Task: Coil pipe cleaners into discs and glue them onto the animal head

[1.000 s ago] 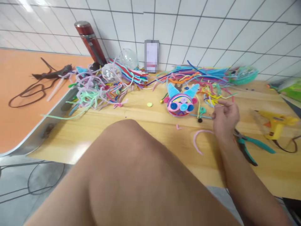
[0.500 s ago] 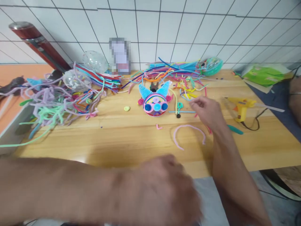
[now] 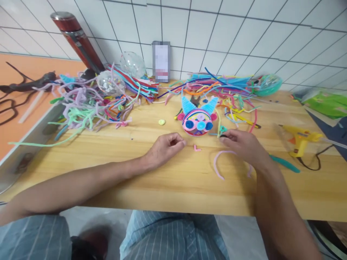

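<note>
My left hand [image 3: 166, 150] rests on the table with its fingers curled and thumb against them; nothing shows in it. My right hand [image 3: 242, 145] has its fingertips pinched together at a small black round piece [image 3: 223, 136], beside a teal curled piece [image 3: 222, 129]. Whether it grips the black piece is hidden. Between the hands, farther back, stands a craft face [image 3: 200, 121] of coiled pipe cleaners with blue pointed ears. A bent pink piece [image 3: 197, 148] lies in front of it. Under my right hand, a pink pipe cleaner arc [image 3: 215, 164] is partly covered.
Tangled pipe cleaners [image 3: 81, 104] fill the left side, and bundles [image 3: 217, 81] line the wall. A yellow glue gun [image 3: 300, 139] lies right, near a teal strip [image 3: 286, 164]. A phone [image 3: 161, 61] and a red flask [image 3: 78, 41] lean on the tiles. A yellow-green disc [image 3: 162, 122] lies mid-table.
My left hand has swung from the near edge, close to the camera, onto the table. My right hand has come down to the black piece. The view has shifted left.
</note>
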Action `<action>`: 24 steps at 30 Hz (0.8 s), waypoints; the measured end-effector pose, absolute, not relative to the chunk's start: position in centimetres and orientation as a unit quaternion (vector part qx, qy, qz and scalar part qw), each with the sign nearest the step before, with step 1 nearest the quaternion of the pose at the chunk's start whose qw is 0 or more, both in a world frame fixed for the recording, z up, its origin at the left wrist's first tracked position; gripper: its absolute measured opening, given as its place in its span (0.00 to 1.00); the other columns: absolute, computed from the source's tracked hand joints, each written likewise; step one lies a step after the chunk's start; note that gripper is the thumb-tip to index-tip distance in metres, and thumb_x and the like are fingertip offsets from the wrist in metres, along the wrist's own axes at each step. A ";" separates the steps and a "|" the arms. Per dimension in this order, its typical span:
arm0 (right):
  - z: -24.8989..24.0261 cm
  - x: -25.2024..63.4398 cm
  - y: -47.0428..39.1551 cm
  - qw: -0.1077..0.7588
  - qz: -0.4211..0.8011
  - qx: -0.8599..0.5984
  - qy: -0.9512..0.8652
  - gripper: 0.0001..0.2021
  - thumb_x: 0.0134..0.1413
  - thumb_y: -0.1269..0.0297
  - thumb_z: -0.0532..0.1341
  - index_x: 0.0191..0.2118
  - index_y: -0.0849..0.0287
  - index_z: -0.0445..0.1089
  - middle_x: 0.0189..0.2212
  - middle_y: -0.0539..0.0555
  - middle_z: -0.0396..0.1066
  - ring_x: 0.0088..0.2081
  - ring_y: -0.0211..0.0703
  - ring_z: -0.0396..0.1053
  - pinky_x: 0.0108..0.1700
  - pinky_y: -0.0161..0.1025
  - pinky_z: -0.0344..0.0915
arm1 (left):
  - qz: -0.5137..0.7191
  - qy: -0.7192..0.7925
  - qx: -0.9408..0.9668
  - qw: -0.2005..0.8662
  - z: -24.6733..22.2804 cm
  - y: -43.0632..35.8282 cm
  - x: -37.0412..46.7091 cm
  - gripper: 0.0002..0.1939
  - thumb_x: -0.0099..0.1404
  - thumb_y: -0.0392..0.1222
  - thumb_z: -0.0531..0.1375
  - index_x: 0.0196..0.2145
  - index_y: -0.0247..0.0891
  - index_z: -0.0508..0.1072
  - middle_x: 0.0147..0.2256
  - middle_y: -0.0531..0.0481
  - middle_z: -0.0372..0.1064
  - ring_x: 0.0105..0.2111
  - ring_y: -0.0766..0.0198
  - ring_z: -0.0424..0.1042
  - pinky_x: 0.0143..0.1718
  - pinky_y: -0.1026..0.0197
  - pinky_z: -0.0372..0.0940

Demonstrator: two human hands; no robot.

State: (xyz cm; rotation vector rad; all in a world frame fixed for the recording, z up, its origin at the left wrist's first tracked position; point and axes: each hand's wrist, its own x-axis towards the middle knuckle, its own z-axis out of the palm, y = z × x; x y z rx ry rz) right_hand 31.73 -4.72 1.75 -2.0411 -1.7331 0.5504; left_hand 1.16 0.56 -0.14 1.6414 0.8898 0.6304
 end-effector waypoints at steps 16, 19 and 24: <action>3.4 23.3 -6.8 0.312 0.309 -0.628 -0.643 0.13 0.58 0.54 0.67 0.26 0.52 0.75 0.19 0.47 0.73 0.22 0.40 0.68 0.26 0.37 0.62 | 0.251 0.249 0.636 0.686 -0.6 -0.1 2.2 0.14 0.69 0.50 0.63 0.42 0.35 0.75 0.32 0.53 0.70 0.30 0.69 0.65 0.33 0.65 0.62; 3.0 23.5 -6.8 0.320 0.251 -0.616 -0.675 0.07 0.58 0.55 0.68 0.33 0.51 0.77 0.26 0.49 0.79 0.26 0.43 0.73 0.30 0.40 0.68 | 0.200 0.260 0.571 0.752 -0.3 0.0 2.4 0.17 0.68 0.54 0.63 0.35 0.35 0.74 0.30 0.53 0.72 0.23 0.73 0.62 0.25 0.67 0.58; 2.2 23.9 -6.8 0.325 0.124 -0.528 -0.775 0.08 0.65 0.63 0.62 0.45 0.47 0.78 0.40 0.53 0.83 0.41 0.49 0.81 0.44 0.47 0.75 | 0.140 0.279 0.446 0.839 0.0 0.4 2.7 0.20 0.60 0.56 0.70 0.31 0.35 0.72 0.24 0.56 0.70 0.14 0.77 0.56 0.15 0.68 0.46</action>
